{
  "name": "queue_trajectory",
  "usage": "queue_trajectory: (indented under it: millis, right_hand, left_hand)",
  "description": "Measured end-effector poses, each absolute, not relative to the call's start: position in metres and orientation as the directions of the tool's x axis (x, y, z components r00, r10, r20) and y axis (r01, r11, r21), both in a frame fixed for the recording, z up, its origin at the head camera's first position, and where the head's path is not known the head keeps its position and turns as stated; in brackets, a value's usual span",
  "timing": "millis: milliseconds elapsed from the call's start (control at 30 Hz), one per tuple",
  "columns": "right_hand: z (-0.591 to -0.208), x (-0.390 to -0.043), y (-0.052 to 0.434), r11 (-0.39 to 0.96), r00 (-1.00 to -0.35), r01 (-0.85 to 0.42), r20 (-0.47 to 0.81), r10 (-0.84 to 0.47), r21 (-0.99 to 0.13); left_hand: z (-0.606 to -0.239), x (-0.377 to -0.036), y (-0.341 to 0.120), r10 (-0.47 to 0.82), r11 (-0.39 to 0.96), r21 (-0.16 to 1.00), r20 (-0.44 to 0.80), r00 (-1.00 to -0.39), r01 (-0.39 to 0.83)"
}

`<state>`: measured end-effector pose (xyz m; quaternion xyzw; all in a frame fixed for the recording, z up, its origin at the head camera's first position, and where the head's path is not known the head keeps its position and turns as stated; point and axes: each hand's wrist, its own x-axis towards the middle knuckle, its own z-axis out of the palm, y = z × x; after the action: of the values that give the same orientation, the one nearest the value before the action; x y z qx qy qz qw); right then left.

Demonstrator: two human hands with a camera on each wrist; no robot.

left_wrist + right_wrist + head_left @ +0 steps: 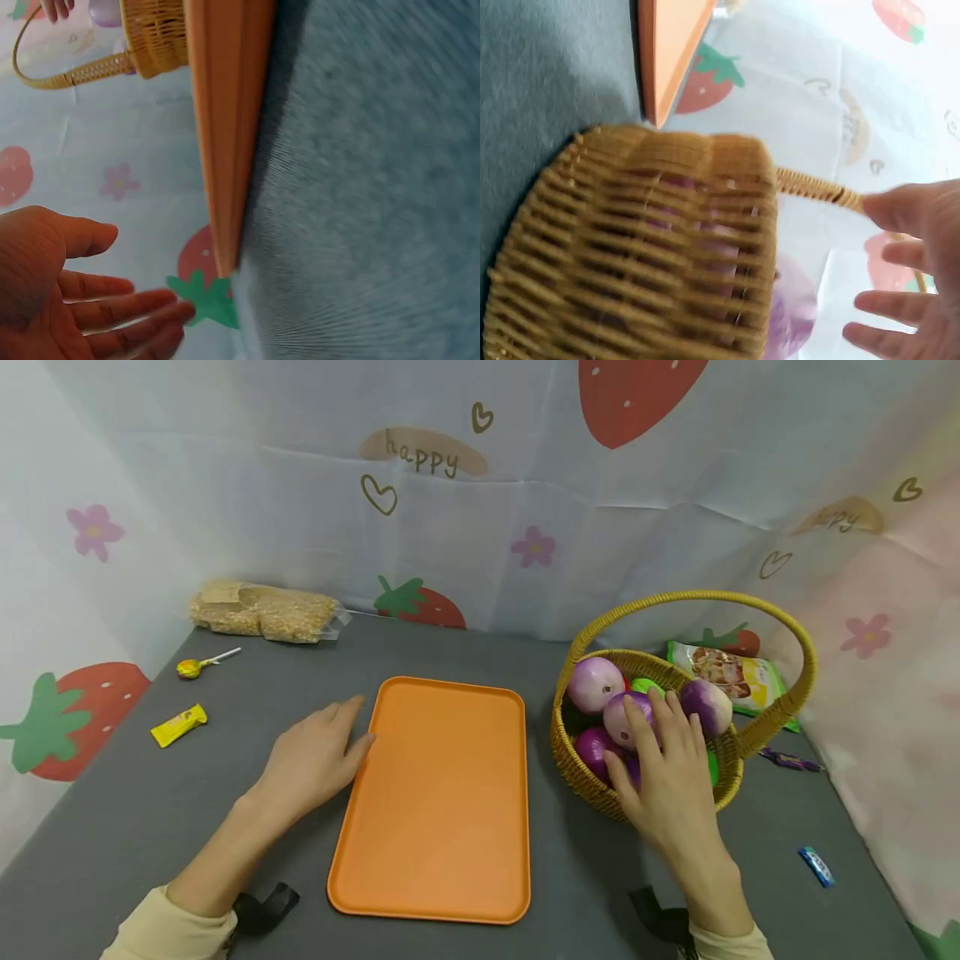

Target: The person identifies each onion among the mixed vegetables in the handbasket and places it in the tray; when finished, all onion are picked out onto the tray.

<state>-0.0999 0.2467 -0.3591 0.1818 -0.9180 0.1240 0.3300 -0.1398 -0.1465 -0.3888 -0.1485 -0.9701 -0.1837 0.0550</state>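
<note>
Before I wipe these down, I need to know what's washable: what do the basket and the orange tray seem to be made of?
The basket looks like woven wicker or rattan, matte tan; the interlaced strands and the braided handle show clearly in the right wrist view. The tray looks like moulded plastic with a smooth, matte finish: even orange colour, rounded corners and a raised lip. It could be melamine; the look alone cannot settle that.

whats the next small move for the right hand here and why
Probably curl the fingers around the purple onion beneath them. The right hand lies spread over the basket, fingers straight, apparently gripping nothing, while the left hand rests at the bare orange tray.
</note>
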Motion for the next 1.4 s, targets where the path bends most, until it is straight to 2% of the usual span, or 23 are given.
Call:
queue_trajectory:
  millis: [100,167,333,467,733,933,1400]
  right_hand:
    - [-0.356,-0.104,0.251,0.886,-0.681,-0.434,0.704,-0.202,-0.165]
    - [-0.355,-0.106,0.255,0.886,-0.691,-0.412,0.707,-0.152,-0.212]
    - [-0.357,-0.108,0.265,0.893,-0.776,-0.311,0.63,-0.04,-0.326]
    - [-0.36,-0.11,0.27,0.89,-0.845,-0.265,0.534,-0.029,-0.37]
    - [-0.37,-0.116,0.273,0.9,-0.877,-0.285,0.468,-0.106,-0.33]
    - [-0.374,-0.118,0.27,0.905,-0.893,-0.268,0.438,-0.104,-0.331]
    - [-0.382,-0.122,0.267,0.897,-0.816,-0.332,0.566,-0.118,-0.293]
  left_hand:
    - [-0.394,-0.144,-0.154,0.233,0.84,0.478,0.107,-0.967,0.256]
    - [-0.399,-0.149,-0.159,0.226,0.802,0.554,0.068,-0.972,0.225]
    - [-0.41,-0.16,-0.166,0.236,0.705,0.698,-0.067,-0.969,0.124]
    - [-0.419,-0.165,-0.169,0.255,0.645,0.762,-0.143,-0.956,0.058]
    - [-0.428,-0.167,-0.167,0.283,0.629,0.773,-0.12,-0.952,0.09]
    - [-0.427,-0.166,-0.169,0.292,0.643,0.758,-0.105,-0.951,0.113]
    - [-0.427,-0.166,-0.168,0.291,0.645,0.756,-0.107,-0.951,0.112]
